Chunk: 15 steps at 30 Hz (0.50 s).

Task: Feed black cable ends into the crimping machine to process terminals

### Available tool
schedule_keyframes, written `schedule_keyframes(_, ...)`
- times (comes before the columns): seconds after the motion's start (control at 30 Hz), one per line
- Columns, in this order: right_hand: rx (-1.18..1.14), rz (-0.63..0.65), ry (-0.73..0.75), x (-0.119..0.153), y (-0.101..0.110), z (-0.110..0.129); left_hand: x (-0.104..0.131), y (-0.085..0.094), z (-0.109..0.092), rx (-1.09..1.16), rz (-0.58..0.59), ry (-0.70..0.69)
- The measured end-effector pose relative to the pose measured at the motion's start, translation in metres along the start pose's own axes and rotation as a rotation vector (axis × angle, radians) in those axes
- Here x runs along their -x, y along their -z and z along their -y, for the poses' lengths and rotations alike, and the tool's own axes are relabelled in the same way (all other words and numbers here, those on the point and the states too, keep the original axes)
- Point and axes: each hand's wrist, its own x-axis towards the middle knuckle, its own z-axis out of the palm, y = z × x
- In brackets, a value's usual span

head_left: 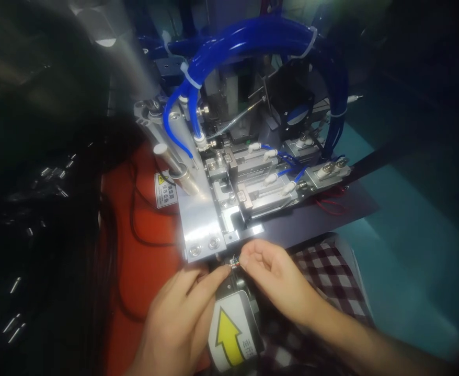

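Observation:
Between my two hands, at the front edge of a metal machine (pixel 245 188), is a small connector with thin coloured wires (pixel 234 262). My left hand (pixel 184 308) comes in from below left, its thumb and finger closed at the left end of this piece. From the right, my right hand (pixel 271 271) pinches the wire side with thumb and forefinger, the other fingers curled. Both hands are just below the machine's bright metal plate (pixel 202 230). The fingers hide most of the small piece.
Blue air hoses (pixel 253 39) arch over the machine. A metal post (pixel 170 159) rises at left above the red base (pixel 147 219) with black cables. Below the hands is a white label with a yellow arrow (pixel 228 334). Checked cloth (pixel 331 277) lies right of it.

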Motion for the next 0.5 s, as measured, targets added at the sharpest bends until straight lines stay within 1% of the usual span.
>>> schedule_keyframes(0.13, 0.021, 0.001, 0.024, 0.0001, -0.0008, 0.0006, 0.0001, 0.0001, 0.0013, -0.009, 0.011, -0.01)
schedule_keyframes(0.5, 0.041, -0.009, 0.033, -0.001, -0.0016, 0.0023, 0.0005, 0.001, 0.0006, 0.002, 0.011, 0.009)
